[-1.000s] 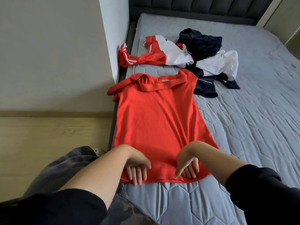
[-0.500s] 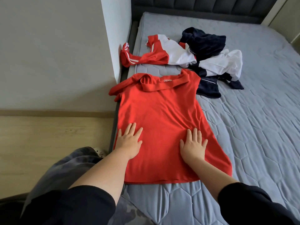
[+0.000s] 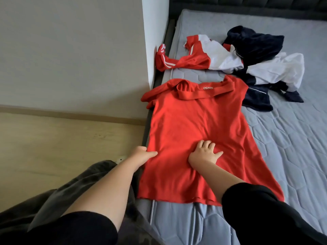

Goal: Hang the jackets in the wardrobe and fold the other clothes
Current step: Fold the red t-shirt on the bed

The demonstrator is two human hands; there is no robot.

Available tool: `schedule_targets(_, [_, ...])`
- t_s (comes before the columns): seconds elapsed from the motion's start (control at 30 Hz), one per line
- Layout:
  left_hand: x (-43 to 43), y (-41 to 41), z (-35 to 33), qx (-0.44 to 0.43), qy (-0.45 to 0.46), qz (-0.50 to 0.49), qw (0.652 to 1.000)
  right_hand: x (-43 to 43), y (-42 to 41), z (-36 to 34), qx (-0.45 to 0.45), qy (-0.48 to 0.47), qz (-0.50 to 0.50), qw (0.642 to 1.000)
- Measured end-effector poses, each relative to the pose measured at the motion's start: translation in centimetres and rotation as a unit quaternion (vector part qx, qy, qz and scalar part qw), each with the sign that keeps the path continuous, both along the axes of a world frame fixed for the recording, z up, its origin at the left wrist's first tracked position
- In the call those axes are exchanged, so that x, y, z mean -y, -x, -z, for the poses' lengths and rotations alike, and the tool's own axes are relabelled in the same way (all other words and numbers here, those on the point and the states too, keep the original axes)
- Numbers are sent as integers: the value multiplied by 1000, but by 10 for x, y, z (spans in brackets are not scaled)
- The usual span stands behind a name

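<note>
— Where is the red shirt (image 3: 194, 124)?

— Spread flat on the bed (image 3: 292, 138), along its left side, collar (image 3: 198, 93) at the far end and hem (image 3: 177, 200) nearest the person.

— And the hands?

— The left hand (image 3: 143, 153) is at the shirt's left edge. Its grip is narrow and holds the cloth, with the thumb on top and the fingers tucked under the edge. The right hand (image 3: 203, 152) sits on the middle of the shirt with bent fingers and the thumb out to the side. The fabric creases around it. The grip may have gathered a fold or may only be pressing down; I cannot tell.

— What else does the bed hold?

— A loose heap beyond the collar. There is a red-and-white jacket (image 3: 212, 55) whose striped sleeve reaches the wall (image 3: 70, 50) at the bed's left edge. A navy garment (image 3: 254, 43) lies to its right, and a white garment (image 3: 276, 69) is draped over more navy cloth. The heap's near edge touches the shirt's far right shoulder.

— Beside the bed?

— Pale wooden floor (image 3: 62, 138) on the left.
</note>
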State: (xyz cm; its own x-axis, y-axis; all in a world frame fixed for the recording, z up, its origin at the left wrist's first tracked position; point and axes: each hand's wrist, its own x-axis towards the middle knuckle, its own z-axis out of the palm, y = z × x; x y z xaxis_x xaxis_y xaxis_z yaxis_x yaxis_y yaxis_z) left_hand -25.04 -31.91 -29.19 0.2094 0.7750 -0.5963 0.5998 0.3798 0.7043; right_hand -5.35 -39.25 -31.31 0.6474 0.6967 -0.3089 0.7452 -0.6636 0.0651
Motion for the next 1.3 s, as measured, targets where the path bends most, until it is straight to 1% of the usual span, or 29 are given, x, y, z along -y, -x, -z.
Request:
schedule_targets(0.07, [3, 14, 1, 5, 49, 5, 999, -1, 3, 0, 15, 2, 3, 1000])
schedule_targets(0.1, [3, 20, -1, -13, 54, 22, 998, 0, 3, 1, 20, -4, 1, 1000])
schedule_targets(0.13, [3, 25, -1, -56, 37, 50, 996, 2, 3, 2, 24, -14, -2, 1000])
schedule_targets(0.17, [3, 28, -2, -124, -1, 79, 989, 5, 3, 3, 25, -28, -6, 999])
schedule_targets(0.2, [4, 29, -4, -197, -62, 98, 974, 8, 3, 3, 23, -43, -11, 999])
schedule_targets(0.23, [4, 27, -7, -246, -130, 98, 955, 10, 2, 3, 16, -60, -14, 998])
schedule_targets(0.27, [3, 24, -9, -257, -189, 83, 944, 11, 2, 4, 7, -75, -15, 997])
schedule_targets(0.3, [3, 18, -11, -239, -243, 69, 938, 12, 1, 4, -2, -88, -17, 996])
schedule_targets(0.33, [1, 10, -9, -215, -294, 75, 928, 13, -1, 3, -9, -98, -21, 995])
schedule_targets(0.37, [-1, 1, -8, -197, -335, 104, 916, 13, -3, 3, -14, -107, -27, 994])
schedule_targets(0.43, [-5, -18, -5, -178, -379, 177, 891, 11, -8, 1, -21, -121, -43, 992])
schedule_targets(0.57, [-13, -64, 1, -177, -379, 246, 874, 4, -25, -3, -9, -141, -72, 987])
schedule_targets(0.63, [-16, -85, 5, -198, -374, 278, 862, -2, -39, -6, -7, -151, -74, 986])
schedule_targets(0.7, [-24, -103, 11, -219, -364, 292, 857, -11, -55, -10, -24, -180, -61, 982])
schedule_targets(0.77, [-35, -121, 14, -223, -358, 278, 863, -20, -73, -17, -47, -236, -44, 970])
schedule_targets(0.83, [-49, -139, 15, -202, -344, 266, 878, -31, -93, -25, -51, -288, -30, 956])
schedule_targets(0.9, [-64, -156, 17, -182, -324, 284, 884, -44, -116, -30, -51, -326, 2, 944])
schedule_targets(0.97, [-77, -168, 21, -172, -315, 304, 882, -57, -141, -34, -62, -369, 58, 926])
schedule_targets(1.03, [-87, -176, 26, -170, -318, 309, 880, -71, -165, -38, -99, -418, 148, 891])
schedule_targets(1.07, [-91, -180, 29, -170, -319, 308, 880, -78, -178, -39, -135, -441, 209, 862])
schedule_targets(1.13, [-97, -186, 34, -173, -319, 307, 880, -91, -203, -44, -237, -473, 329, 782])
schedule_targets(1.17, [-99, -188, 35, -175, -318, 309, 879, -98, -215, -46, -279, -473, 373, 748])
schedule_targets(1.2, [-101, -190, 37, -177, -316, 312, 878, -101, -225, -46, -304, -459, 403, 731])
schedule_targets(1.3, [-104, -192, 42, -178, -305, 321, 879, -104, -242, -44, -361, -407, 409, 733])
